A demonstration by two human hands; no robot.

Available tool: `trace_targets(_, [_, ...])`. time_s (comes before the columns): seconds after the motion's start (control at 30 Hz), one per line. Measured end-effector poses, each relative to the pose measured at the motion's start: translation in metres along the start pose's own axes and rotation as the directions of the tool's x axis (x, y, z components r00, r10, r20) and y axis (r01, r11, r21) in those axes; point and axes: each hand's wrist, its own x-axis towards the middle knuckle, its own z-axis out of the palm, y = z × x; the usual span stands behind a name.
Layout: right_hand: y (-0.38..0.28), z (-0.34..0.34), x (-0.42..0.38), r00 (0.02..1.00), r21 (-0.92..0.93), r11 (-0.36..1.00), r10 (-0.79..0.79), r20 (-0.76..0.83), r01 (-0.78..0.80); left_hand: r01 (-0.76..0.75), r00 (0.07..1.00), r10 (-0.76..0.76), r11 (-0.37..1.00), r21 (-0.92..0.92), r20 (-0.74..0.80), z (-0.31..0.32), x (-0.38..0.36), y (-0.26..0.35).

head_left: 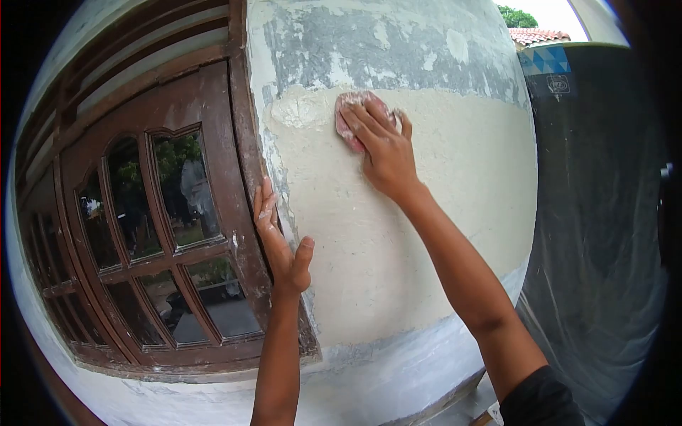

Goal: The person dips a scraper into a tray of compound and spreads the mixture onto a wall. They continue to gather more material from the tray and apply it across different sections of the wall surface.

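A pinkish-red cloth or pad, dusted with white, lies pressed against the upper part of the cream-coated wall. My right hand holds it with the fingers spread over it. Lower and to the left, my left hand rests against the edge of the brown window frame, fingers pointing up and thumb apart, with white smears on the fingers. Nothing shows in its grasp. Above the cream area runs a rough grey and white patchy band.
Dark glass panes in brown wood fill the left side. At the right stands a large dark surface behind clear plastic, with a blue label. A grey ledge or step shows at the bottom.
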Motion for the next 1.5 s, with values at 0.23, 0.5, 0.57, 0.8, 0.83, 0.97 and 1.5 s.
trace_targets(0.23, [-0.015,-0.017,-0.022,0.999,0.081,0.996,0.035,0.038,-0.038,-0.022,1.0,0.022,0.999,0.03,0.017,-0.001,0.001,0.001])
trace_targets(0.5, [-0.016,-0.019,-0.044,0.995,0.008,0.999,0.034,0.09,-0.035,-0.03,0.999,0.03,1.0,-0.005,0.011,0.0,-0.001,-0.001])
trace_targets(0.57, [-0.019,-0.018,-0.039,0.994,0.0,1.0,0.016,0.111,-0.016,-0.04,0.999,0.04,0.999,-0.021,0.017,-0.001,0.002,-0.002])
trace_targets(0.8, [-0.046,0.007,-0.003,0.999,0.005,0.999,0.032,0.036,-0.032,-0.032,0.999,0.031,0.999,-0.03,-0.021,0.0,0.002,0.0])
trace_targets(0.83, [-0.055,0.003,-0.022,0.999,0.007,0.999,0.034,0.04,-0.034,-0.033,0.999,0.032,0.999,-0.024,-0.018,-0.001,0.0,0.0])
trace_targets(0.97, [-0.074,-0.004,-0.033,0.998,0.04,0.999,-0.017,0.055,0.015,-0.043,0.999,0.043,0.999,-0.019,-0.011,-0.001,-0.001,-0.003])
trace_targets(1.5, [-0.068,0.018,0.036,0.995,0.071,0.996,-0.04,-0.088,0.046,-0.033,0.994,0.024,0.996,-0.086,-0.103,0.001,-0.003,0.0])
